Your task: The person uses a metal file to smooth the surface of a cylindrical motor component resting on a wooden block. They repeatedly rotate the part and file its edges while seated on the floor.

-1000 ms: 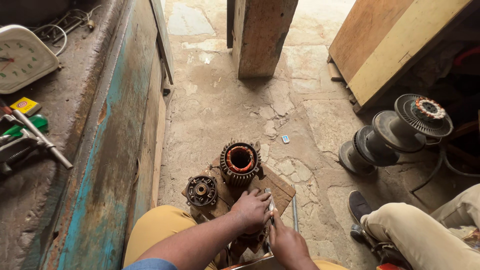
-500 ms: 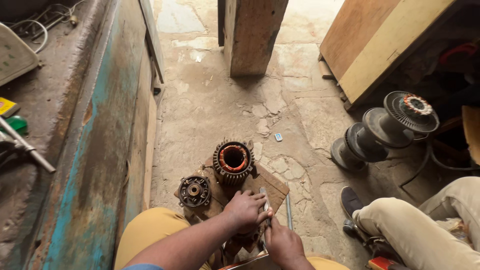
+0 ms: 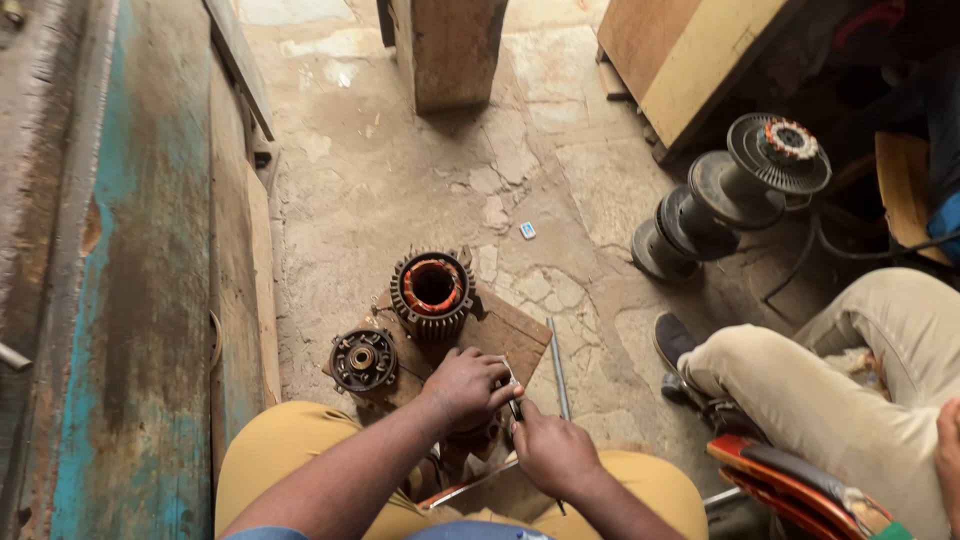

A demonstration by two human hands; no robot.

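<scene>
Over the wooden board (image 3: 505, 335), both hands (left hand (image 3: 466, 385), right hand (image 3: 553, 452)) stay in closed grip on a thin tool (image 3: 514, 398).

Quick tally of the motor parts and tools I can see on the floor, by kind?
Stators with copper windings: 1
Round end covers: 1
Wooden boards under them: 1
Thin metal rods on the floor: 1
Whole motor assemblies by the seated person: 1
Total: 5
</scene>
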